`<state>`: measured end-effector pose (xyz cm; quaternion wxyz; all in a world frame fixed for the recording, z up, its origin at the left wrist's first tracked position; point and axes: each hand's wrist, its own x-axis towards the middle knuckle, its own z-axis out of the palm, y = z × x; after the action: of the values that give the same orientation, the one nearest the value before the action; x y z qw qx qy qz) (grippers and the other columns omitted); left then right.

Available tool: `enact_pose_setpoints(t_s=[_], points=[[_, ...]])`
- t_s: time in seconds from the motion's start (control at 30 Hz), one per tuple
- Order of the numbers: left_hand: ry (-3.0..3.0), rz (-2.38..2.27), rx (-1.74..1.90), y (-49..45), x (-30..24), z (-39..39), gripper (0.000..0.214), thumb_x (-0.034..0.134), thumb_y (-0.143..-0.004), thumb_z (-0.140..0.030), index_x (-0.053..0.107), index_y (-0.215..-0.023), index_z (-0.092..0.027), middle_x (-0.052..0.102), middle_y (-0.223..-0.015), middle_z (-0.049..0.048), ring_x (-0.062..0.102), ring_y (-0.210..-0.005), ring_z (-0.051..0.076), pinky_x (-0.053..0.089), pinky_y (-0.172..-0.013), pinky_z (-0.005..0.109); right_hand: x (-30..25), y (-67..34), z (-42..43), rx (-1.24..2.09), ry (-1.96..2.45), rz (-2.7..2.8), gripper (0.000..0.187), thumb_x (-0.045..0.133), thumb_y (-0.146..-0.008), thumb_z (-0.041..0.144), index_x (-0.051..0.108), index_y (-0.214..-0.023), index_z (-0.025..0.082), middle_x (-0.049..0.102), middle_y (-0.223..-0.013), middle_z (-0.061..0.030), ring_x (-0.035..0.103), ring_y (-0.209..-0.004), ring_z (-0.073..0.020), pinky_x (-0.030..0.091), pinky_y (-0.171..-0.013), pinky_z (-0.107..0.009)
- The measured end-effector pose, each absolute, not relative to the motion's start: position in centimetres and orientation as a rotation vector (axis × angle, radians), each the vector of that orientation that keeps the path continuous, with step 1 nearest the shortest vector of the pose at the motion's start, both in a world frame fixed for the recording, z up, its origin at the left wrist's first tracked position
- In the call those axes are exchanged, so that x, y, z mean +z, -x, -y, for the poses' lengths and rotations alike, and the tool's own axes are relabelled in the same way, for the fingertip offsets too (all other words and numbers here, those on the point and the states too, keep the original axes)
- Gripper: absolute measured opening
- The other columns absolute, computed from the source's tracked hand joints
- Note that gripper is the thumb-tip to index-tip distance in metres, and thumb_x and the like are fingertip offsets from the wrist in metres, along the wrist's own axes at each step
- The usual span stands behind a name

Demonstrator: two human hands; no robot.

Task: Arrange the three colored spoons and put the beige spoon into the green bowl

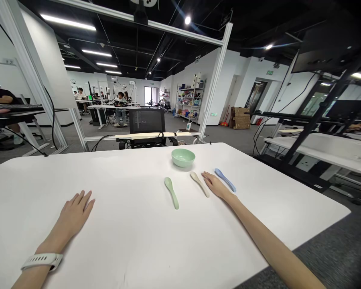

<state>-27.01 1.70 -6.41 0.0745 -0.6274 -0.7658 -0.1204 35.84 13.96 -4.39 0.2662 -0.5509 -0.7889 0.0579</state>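
Head view here, folks: we've got our left hand (74,214) resting flat on the white table (123,241), white wristband (42,261) on the wrist, grip open and nothing in it. Our right hand (216,185) lies flat too, grip just as open, tucked between a beige spoon (200,184) and a blue spoon (225,180), just beside both. A green spoon (171,192) sits further left of those, and a pale green bowl (183,157) stands upright beyond them, near the table's far edge.
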Motion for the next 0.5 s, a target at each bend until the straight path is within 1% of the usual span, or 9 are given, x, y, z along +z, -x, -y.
enact_pose_setpoints(t_s=[0.13, 0.23, 0.4, 0.5], points=[[1.886, 2.295, -0.394, 27.2, -6.5, -1.7, 0.084, 0.021, -0.09, -0.055, 0.05, -0.153, -0.007, 0.049, -0.162, 0.0206, 0.043, -0.152, 0.039, 0.036, -0.122, 0.056, -4.2, -35.7, -13.9, 0.2, 1.493, 2.106, 0.048, 0.041, -0.103, 0.032, 0.072, -0.134, 0.014, 0.063, -0.148, -0.0171, 0.052, -0.146, -0.0304, 0.039, -0.124, -0.049], [1.901, 2.282, -0.411, 27.3, -6.5, -1.8, 0.083, 0.022, -0.09, -0.054, 0.051, -0.151, -0.007, 0.05, -0.161, 0.0217, 0.043, -0.152, 0.039, 0.037, -0.12, 0.057, -3.9, -35.5, -13.7, 0.212, 1.485, 2.097, 0.047, 0.042, -0.103, 0.032, 0.072, -0.133, 0.013, 0.064, -0.147, -0.0179, 0.052, -0.146, -0.0312, 0.039, -0.124, -0.05], [1.895, 2.298, -0.403, 27.2, -6.2, -1.8, 0.083, 0.023, -0.09, -0.055, 0.051, -0.151, -0.007, 0.051, -0.161, 0.0216, 0.043, -0.151, 0.039, 0.038, -0.12, 0.057, -3.2, -35.2, -13.2, 0.214, 1.505, 2.099, 0.046, 0.042, -0.102, 0.03, 0.073, -0.131, 0.013, 0.065, -0.146, -0.0183, 0.053, -0.145, -0.0307, 0.04, -0.123, -0.049], [1.885, 2.289, -0.395, 27.2, -6.4, -1.8, 0.082, 0.021, -0.091, -0.054, 0.052, -0.151, -0.008, 0.051, -0.161, 0.0209, 0.044, -0.151, 0.038, 0.038, -0.12, 0.056, -2.4, -34.5, -12.5, 0.188, 1.524, 2.042, 0.045, 0.041, -0.102, 0.03, 0.072, -0.13, 0.015, 0.067, -0.143, -0.0175, 0.058, -0.14, -0.0298, 0.043, -0.119, -0.047]])
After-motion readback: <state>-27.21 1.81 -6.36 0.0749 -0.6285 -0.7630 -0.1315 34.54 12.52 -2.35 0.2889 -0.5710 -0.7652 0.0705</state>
